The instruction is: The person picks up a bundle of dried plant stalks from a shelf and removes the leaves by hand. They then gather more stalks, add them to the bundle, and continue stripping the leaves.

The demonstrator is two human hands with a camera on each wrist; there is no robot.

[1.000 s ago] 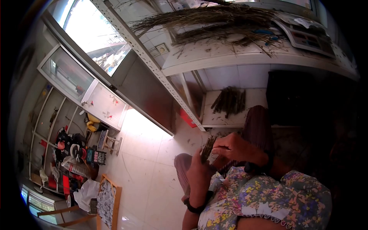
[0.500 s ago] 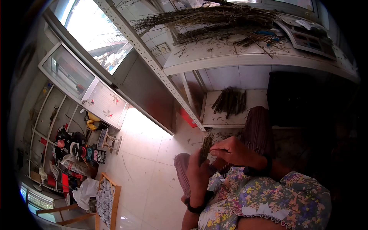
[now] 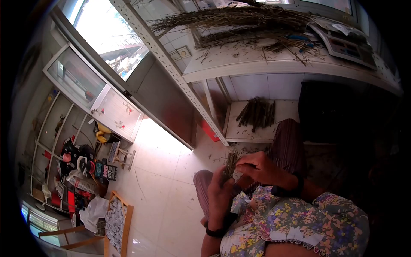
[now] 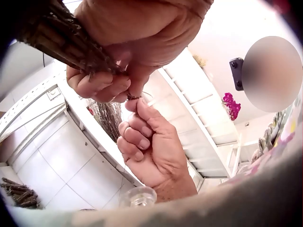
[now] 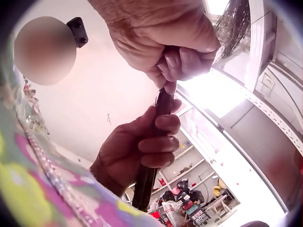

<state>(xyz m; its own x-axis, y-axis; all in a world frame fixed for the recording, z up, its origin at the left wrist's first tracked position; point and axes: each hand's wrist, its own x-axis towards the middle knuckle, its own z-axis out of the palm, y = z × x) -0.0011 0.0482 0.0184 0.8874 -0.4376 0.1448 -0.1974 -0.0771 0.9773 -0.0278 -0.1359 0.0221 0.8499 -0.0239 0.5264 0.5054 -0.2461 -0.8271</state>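
A short bundle of dark dry twigs [image 3: 231, 162] stands up from my left hand [image 3: 217, 195], whose fingers wrap round it. In the right wrist view the left fingers [image 5: 160, 144] curl across the bundle [image 5: 145, 187], and its lower part sticks out below them. My right hand [image 3: 265, 170] is at the bundle's side, fingers bent, thumb and forefinger pinched together. Seen from the left wrist, the right fingertips [image 4: 138, 103] pinch a thin dark strand close against the left fingers. Both hands are over the lap, in front of the knees.
Long dry twigs [image 3: 239, 19] lie along the upper shelf [image 3: 274, 66], near a weighing scale [image 3: 344, 46]. Below, several short bundles [image 3: 256, 113] rest on the lower shelf beside a black box [image 3: 321, 111]. A small stool [image 3: 123, 159] and a wooden frame [image 3: 127, 231] stand at the left.
The right hand's fingers have drawn in to a pinch and moved slightly down beside the bundle. The bundle has turned a little more upright in the left hand, which keeps its grip.
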